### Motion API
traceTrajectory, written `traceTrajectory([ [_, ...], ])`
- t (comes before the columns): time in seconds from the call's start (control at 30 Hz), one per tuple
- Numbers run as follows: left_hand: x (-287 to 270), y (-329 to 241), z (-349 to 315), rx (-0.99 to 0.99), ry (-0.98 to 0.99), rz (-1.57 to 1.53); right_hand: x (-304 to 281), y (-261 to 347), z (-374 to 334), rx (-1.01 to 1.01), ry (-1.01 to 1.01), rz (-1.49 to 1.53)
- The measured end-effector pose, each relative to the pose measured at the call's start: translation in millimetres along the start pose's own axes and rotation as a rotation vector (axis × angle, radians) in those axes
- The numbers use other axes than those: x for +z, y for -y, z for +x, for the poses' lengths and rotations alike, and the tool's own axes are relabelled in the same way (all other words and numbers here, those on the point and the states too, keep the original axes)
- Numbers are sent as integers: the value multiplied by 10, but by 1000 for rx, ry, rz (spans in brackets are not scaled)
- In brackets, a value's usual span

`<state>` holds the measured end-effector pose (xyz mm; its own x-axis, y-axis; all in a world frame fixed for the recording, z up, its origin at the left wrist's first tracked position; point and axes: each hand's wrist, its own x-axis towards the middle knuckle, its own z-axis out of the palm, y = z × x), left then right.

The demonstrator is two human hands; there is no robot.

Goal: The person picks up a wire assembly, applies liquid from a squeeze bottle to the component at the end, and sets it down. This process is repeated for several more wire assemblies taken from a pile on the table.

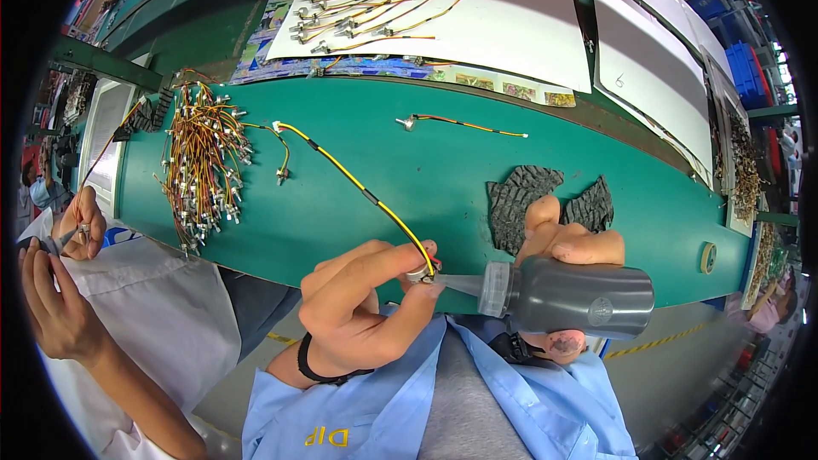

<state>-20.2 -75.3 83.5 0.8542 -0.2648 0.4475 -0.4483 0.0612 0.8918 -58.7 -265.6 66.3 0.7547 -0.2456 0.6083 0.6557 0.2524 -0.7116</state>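
My left hand (362, 302) pinches a small metal potentiometer-like part (418, 275) between thumb and fingers. From it a yellow and black wire lead (368, 194) arcs up and away to a white plug near the pile. My right hand (573, 243) is wrapped round a dark grey squeeze bottle (588, 295), which lies nearly level. The bottle's pointed nozzle (460, 284) reaches the part at my left fingertips; whether liquid comes out is too small to tell. Beyond my right hand, a dark wrinkled cloth (511, 209) and a smaller dark piece (594, 202) lie on the green table.
A heap of wired parts (204, 166) lies at the left of the green table (341, 119). One wired part (460, 123) lies alone. More rest on a white board (477, 25) behind. A tape roll (708, 258) sits right. A co-worker's hands (64, 298) work at left.
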Motion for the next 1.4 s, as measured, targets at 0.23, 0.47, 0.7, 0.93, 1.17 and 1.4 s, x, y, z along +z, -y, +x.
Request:
traceTrajectory([
  [0.23, 11, -23, 3, -3, 5, 6, -42, -44, -16, -54, 36, 8],
  [0.47, 10, -41, -29, -45, -19, -21, -30, -103, -27, -119, 29, 20],
  [0.7, 21, -56, -30, -59, -22, -27, -49, -53, -35, -72, 26, 2],
  [0.93, 17, -67, -48, -77, -32, -35, -74, -61, -37, -63, 41, -18],
  [1.17, 27, -66, -64, -97, -44, -41, -36, -101, -58, -119, -10, -23],
  [1.4, 27, -73, -64, -103, -47, -33, -124, -38, -20, -46, 93, -85],
])
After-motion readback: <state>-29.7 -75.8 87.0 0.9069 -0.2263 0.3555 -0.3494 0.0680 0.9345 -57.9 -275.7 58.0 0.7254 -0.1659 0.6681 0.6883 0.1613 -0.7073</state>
